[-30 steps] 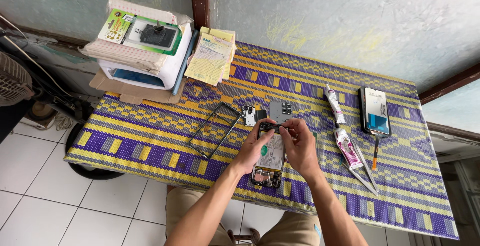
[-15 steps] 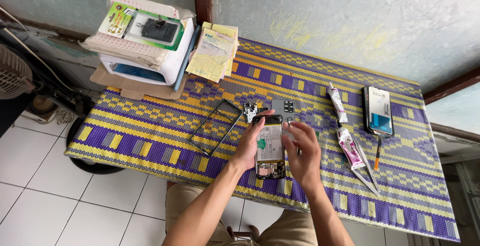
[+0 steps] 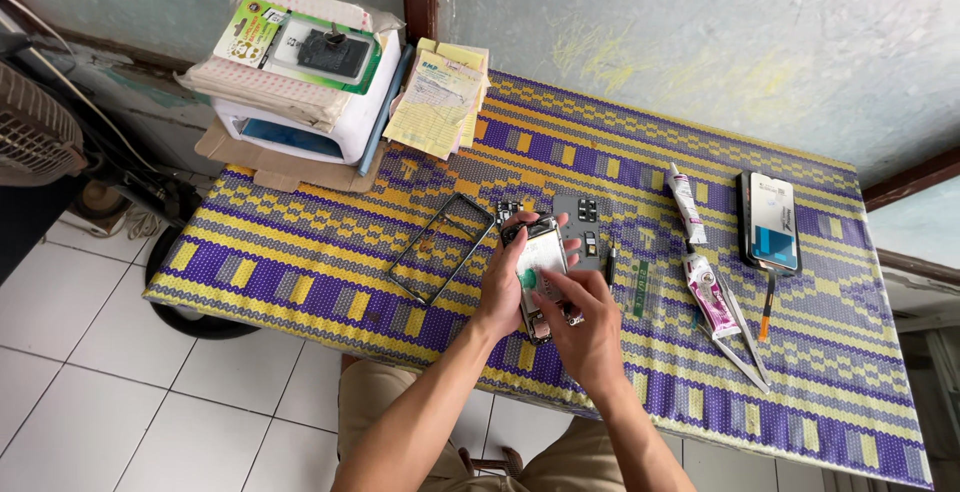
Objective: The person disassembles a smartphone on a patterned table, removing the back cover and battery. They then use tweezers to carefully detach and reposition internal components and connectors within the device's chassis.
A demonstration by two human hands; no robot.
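Left hand: the left hand (image 3: 503,287) is curled round the opened phone body (image 3: 540,272), fingers along its left edge, holding it just above the surface (image 3: 300,282).
Right hand: the right hand (image 3: 585,327) now lies over the phone's lower half with fingers bent down on it; a second ago it was up at the top end. Whether it pinches anything small, I cannot tell.
Shift: the work has moved from the top of the phone body towards its bottom end; the body itself has hardly moved.
Close by: a black phone frame (image 3: 440,247) lies just left; a grey parts tray (image 3: 585,222) sits behind the hands.
Further right: two glue tubes (image 3: 700,272), tweezers (image 3: 745,337), a second phone (image 3: 770,222).
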